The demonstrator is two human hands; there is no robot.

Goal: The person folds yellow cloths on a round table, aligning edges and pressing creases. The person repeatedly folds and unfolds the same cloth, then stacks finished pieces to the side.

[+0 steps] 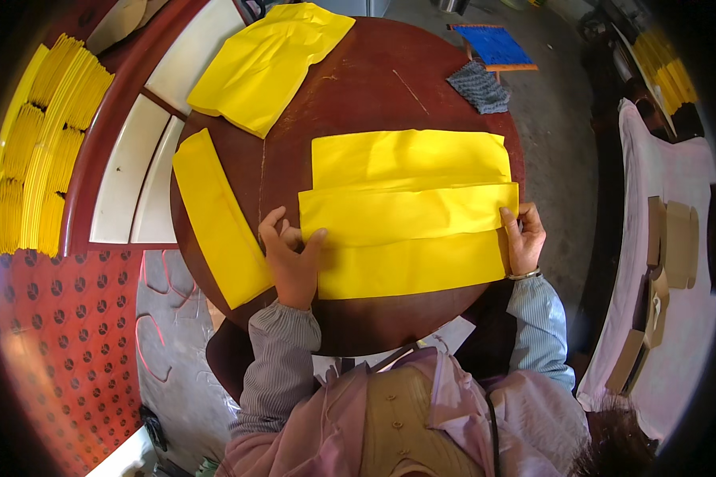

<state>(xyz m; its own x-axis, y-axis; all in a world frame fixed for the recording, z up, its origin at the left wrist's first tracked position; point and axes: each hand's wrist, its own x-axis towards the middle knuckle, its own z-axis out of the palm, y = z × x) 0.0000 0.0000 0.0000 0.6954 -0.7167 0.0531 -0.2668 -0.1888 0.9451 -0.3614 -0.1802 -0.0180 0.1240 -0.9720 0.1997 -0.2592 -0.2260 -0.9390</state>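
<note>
Spread before me is a yellow sheet (412, 213), paper or thin cloth, with crosswise folds and a raised middle band. My right hand (525, 241) pinches the right end of that band, thumb on top and fingers beyond the edge. At the other end, my left hand (291, 261) has its thumb and fingers apart; the thumb tip touches the sheet's left edge. Beside the left hand lies a narrow folded yellow strip (221, 219), slanting. A larger crumpled yellow sheet (266, 67) rests at the far left of the round table.
The round dark-red table (366, 87) bears everything. A grey knitted cloth (479, 86) sits at its far right edge, near a blue-topped stool (497, 46). Stacks of folded yellow sheets (44, 151) stand at left. Opened cardboard boxes (676, 246) lie on a pink cloth at right.
</note>
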